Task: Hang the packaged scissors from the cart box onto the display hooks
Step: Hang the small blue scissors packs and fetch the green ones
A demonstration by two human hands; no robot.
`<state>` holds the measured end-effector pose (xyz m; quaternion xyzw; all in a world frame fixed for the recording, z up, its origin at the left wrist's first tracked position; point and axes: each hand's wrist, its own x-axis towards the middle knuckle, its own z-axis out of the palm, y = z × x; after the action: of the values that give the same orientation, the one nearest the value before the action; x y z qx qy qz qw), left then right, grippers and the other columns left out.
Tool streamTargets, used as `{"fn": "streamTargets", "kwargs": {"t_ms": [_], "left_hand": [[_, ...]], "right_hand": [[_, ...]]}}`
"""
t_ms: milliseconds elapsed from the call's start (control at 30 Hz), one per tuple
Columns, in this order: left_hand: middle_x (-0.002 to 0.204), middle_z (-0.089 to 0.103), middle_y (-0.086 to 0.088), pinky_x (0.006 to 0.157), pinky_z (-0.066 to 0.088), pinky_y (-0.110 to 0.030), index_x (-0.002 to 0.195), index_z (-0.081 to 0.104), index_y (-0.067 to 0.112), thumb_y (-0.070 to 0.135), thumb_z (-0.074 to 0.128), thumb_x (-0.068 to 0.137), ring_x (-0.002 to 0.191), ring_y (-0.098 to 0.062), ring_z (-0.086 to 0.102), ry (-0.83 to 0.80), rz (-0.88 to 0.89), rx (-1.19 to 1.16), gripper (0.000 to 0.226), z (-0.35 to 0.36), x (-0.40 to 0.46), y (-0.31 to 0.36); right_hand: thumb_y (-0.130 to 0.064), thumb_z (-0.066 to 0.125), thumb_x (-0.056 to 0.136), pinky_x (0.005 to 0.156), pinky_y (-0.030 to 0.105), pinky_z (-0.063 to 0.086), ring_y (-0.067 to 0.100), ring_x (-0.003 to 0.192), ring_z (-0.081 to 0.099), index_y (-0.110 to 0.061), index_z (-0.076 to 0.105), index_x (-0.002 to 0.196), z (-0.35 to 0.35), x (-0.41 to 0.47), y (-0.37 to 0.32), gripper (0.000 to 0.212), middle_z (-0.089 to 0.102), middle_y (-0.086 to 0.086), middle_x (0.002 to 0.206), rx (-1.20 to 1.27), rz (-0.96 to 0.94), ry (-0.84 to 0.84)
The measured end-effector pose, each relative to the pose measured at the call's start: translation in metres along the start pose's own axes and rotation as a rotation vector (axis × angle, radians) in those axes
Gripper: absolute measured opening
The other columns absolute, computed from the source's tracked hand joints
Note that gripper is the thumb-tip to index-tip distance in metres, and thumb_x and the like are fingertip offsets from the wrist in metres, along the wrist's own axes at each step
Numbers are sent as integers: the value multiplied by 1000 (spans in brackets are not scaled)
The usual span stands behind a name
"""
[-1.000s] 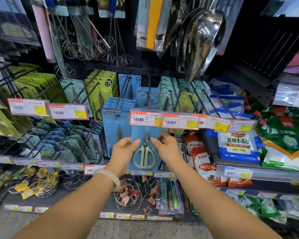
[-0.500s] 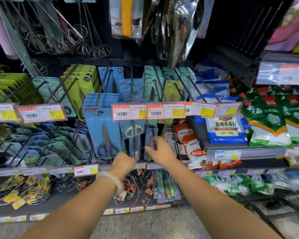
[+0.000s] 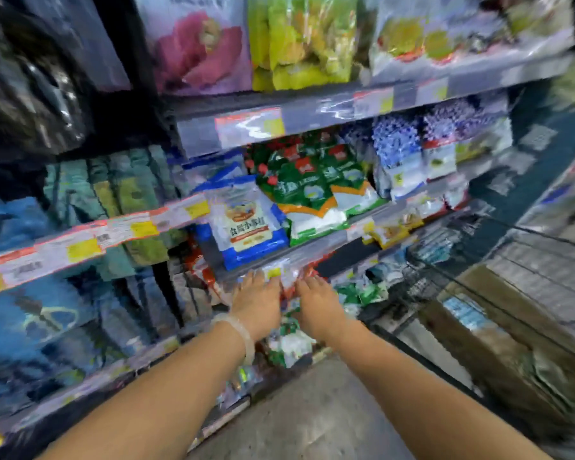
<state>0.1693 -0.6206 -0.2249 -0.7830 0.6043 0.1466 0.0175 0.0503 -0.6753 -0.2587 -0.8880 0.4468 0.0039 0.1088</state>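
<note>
a second ago both my hands were pressing a blue scissors pack onto its hook; half a second ago the pack hung there on its own and my hands were coming off it. now my view has swung hard to the right and everything is smeared with motion, so i read that as one pack hung and me turning for the next. my left hand (image 3: 258,302), with the pale bracelet (image 3: 243,330) at the wrist, and my right hand (image 3: 317,302) are stretched out side by side in front of the shelf edge (image 3: 329,240) below the blue and white bag (image 3: 246,224) and the green bags (image 3: 312,194). the fingers look extended and i see nothing in either hand, though the blur makes the fingertips hard to read, and i cannot tell whether they touch the shelf edge or just pass in front of it. the hung scissors packs (image 3: 24,313) now sit well off to my left, a blurred blue mass behind the price tags (image 3: 80,244). the cardboard box (image 3: 498,327) in the wire cart (image 3: 478,260) is to my right and lower, well apart from both hands, with what may be blue packs (image 3: 462,313) inside, too blurred to be sure. my guess is the next move is a reach to the right and down into that box.
</note>
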Motion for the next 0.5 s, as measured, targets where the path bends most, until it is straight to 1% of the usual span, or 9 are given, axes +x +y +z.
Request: {"fn": "streamTargets", "kwargs": {"t_ms": [67,167,267,367,500], "left_hand": [[155,18,-14,114,19,-46,147,23,16,30,51,92,144,-32,13,11,95,23,63,1,19,55],[156,16,-15,117,19,-45,147,21,12,28,51,92,145,-31,12,-26,228,67,65,7,39,137],[155,16,-13,117,19,-45,147,22,15,33,54,91,145,-31,13,-60,326,107,67,16,50,209],[154,19,-13,115,19,-44,146,25,15,36,55,91,144,-31,15,-82,428,154,67,20,55,269],[156,13,-14,116,16,-45,147,20,14,32,52,93,146,-31,8,-143,515,184,65,22,66,332]], "right_hand": [[-26,59,86,107,41,33,31,132,34,-8,34,136,-14,-15,58,59,38,15,139,-35,110,-1],[-29,58,88,107,41,34,31,132,34,-7,29,140,-31,-45,137,63,39,15,140,-62,239,-25],[-30,61,85,104,40,37,32,128,37,-7,36,135,-44,-79,206,60,43,15,135,-32,393,-14],[-33,63,83,101,40,37,32,127,39,-8,38,133,-55,-113,262,61,44,14,134,4,517,-27],[-37,60,85,103,39,36,32,128,39,-7,39,132,-66,-145,319,60,43,15,137,68,651,-34]]}}
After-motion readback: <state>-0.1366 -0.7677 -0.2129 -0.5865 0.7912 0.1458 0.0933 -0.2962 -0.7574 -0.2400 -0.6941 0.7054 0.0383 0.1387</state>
